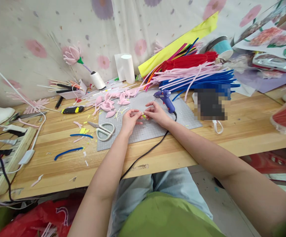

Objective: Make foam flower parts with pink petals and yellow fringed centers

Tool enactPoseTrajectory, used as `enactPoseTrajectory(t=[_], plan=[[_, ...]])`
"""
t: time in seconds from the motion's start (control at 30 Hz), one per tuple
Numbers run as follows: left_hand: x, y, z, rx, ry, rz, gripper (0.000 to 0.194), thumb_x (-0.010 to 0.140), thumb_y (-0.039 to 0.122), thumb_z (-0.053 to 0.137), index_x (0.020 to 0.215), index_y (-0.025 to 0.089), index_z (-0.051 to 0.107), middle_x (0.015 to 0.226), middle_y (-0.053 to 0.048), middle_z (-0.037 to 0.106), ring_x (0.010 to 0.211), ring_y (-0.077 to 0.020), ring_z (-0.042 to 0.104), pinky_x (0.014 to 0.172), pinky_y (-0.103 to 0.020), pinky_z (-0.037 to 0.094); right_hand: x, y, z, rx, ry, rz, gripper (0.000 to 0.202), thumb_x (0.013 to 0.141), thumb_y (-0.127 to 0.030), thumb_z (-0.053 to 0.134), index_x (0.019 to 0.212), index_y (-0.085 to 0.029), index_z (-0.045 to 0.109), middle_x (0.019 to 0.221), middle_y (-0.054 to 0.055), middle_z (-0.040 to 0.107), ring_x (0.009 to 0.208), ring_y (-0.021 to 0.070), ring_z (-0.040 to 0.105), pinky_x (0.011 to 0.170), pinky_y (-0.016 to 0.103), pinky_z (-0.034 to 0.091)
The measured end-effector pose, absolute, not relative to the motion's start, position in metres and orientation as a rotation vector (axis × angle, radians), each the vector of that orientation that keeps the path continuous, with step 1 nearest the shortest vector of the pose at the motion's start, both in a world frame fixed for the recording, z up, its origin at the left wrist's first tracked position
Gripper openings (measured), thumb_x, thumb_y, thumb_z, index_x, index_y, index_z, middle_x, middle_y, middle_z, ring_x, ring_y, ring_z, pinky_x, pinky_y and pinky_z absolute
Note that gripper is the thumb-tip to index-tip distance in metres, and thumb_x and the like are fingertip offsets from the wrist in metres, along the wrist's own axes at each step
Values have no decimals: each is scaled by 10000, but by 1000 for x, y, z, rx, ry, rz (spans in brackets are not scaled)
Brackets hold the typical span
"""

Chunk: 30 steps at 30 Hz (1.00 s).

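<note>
My left hand (130, 121) and my right hand (157, 115) meet over the grey cutting mat (143, 135). Between their pinched fingertips is a small yellow-and-white piece (143, 115), too small to make out fully. Just behind the right hand lies a purple glue gun (165, 98), its black cord running under the right forearm. Scissors with pale handles (105, 131) rest open to the left of my left hand. Loose white-and-yellow stamens (119, 113) are scattered beyond that hand, beside a pile of pink fuzzy petals (107, 104).
Blue pipe cleaners (202, 80), pink ones and red ones are heaped at the back right. A pink fuzzy flower (72, 56) stands in a white spool (98, 80). A power strip (12, 158) sits at the left edge, and a utility knife (72, 110) lies nearer the middle.
</note>
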State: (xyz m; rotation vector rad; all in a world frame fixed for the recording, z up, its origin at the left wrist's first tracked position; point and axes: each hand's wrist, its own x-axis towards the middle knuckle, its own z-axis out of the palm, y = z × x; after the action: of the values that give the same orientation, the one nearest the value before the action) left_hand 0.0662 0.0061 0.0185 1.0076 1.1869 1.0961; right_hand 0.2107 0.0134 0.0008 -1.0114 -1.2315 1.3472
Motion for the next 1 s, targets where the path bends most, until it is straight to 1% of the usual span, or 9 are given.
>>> enactPoseTrajectory(t=[0.17, 0.3, 0.4, 0.53, 0.63, 0.83, 0.93, 1.0], plan=[[67, 7, 18, 992, 1211, 1117, 216, 671, 253, 716, 790, 143, 572, 651, 0, 632, 605, -115, 617, 475, -209, 506, 211, 13, 1, -1004, -1244, 1359, 375, 657, -250, 681, 917, -225, 412, 595, -103, 560, 498, 75, 530, 515, 222, 450], [68, 8, 17, 1006, 1217, 1118, 192, 675, 260, 712, 771, 139, 597, 667, 2, 621, 582, -98, 594, 462, -202, 500, 212, 13, 0, -1000, -1235, 1371, 377, 653, -239, 685, 915, -223, 415, 586, -105, 564, 494, 73, 529, 506, 218, 449], [68, 8, 16, 1020, 1223, 1126, 153, 684, 236, 696, 756, 136, 603, 662, 7, 610, 579, -93, 585, 457, -197, 492, 211, 14, 0, -999, -1233, 1381, 377, 648, -236, 693, 911, -221, 423, 579, -107, 572, 484, 71, 527, 500, 217, 451], [67, 9, 15, 1073, 1222, 1171, 126, 688, 228, 682, 730, 140, 603, 615, 19, 585, 583, -99, 576, 478, -206, 493, 212, 12, 2, -1000, -1234, 1410, 351, 663, -216, 694, 901, -212, 436, 568, -101, 586, 490, 69, 541, 498, 206, 457], [65, 11, 12, 1116, 1215, 1199, 123, 687, 233, 678, 729, 143, 606, 621, 17, 589, 586, -101, 577, 490, -211, 496, 214, 10, 7, -1030, -1220, 1426, 295, 703, -195, 676, 888, -201, 447, 601, -74, 621, 517, 72, 574, 510, 201, 475], [64, 12, 9, 1212, 1204, 1239, 140, 678, 249, 686, 733, 149, 604, 639, 18, 588, 576, -92, 576, 471, -197, 491, 217, 4, 17, -1169, -1188, 1481, 143, 825, -204, 579, 910, -189, 465, 779, 30, 701, 580, 113, 643, 482, 223, 508], [64, 13, 9, 1231, 1184, 1241, 152, 673, 259, 693, 733, 151, 603, 644, 20, 587, 570, -93, 573, 465, -207, 499, 215, 3, 21, -1231, -1192, 1488, 124, 840, -197, 563, 923, -188, 473, 822, 53, 706, 582, 123, 646, 462, 231, 508], [63, 14, 8, 1230, 1175, 1243, 156, 676, 265, 693, 733, 152, 602, 652, 19, 588, 572, -95, 573, 462, -213, 499, 217, 4, 25, -1235, -1223, 1432, 131, 822, -188, 589, 892, -188, 478, 784, 36, 698, 556, 110, 627, 455, 221, 496]])
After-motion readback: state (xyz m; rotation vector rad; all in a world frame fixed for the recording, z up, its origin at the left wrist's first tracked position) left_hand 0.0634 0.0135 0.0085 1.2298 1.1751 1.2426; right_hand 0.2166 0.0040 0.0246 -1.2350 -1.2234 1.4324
